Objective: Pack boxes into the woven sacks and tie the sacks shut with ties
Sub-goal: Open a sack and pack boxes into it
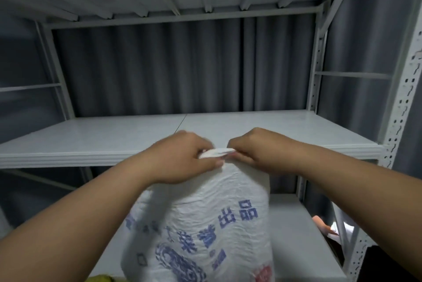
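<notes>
Grey metal shelving [205, 135] fills the far view while my left hand [180, 160] and right hand [258, 151] pinch the gathered mouth of the woven sack [205, 224] standing near me; I judge the bunched neck could slip loose before any tie goes on.

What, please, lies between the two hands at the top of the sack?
In the head view, the sack's bunched white mouth spans the gap between left hand and right hand; both pinch it.
</notes>
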